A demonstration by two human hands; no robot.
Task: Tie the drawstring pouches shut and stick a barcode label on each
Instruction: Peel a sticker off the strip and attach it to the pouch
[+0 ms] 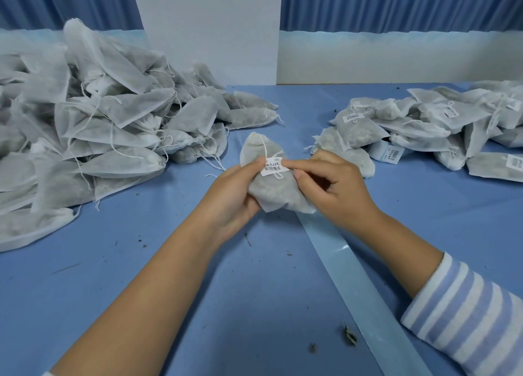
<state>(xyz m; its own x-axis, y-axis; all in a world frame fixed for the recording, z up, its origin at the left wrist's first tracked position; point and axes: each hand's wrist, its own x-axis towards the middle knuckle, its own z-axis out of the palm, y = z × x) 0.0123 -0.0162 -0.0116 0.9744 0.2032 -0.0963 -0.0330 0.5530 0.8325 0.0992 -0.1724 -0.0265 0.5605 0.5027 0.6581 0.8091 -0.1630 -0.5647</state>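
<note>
I see, from my remote station, the blue-covered table (pixel 198 290): a heap of drawstring pouches (pixel 99 126) fills its far-left corner, a labelled heap (pixel 424 126) its far-right side. A pale strip (pixel 353 285), possibly label backing, runs toward the near edge amid dark crumbs (pixel 349 337).

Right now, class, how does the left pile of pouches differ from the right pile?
The left pile is taller, the right pile lower. The left pile shows no labels; the right pile shows barcode labels. Both are white pouches on the blue table.
</note>
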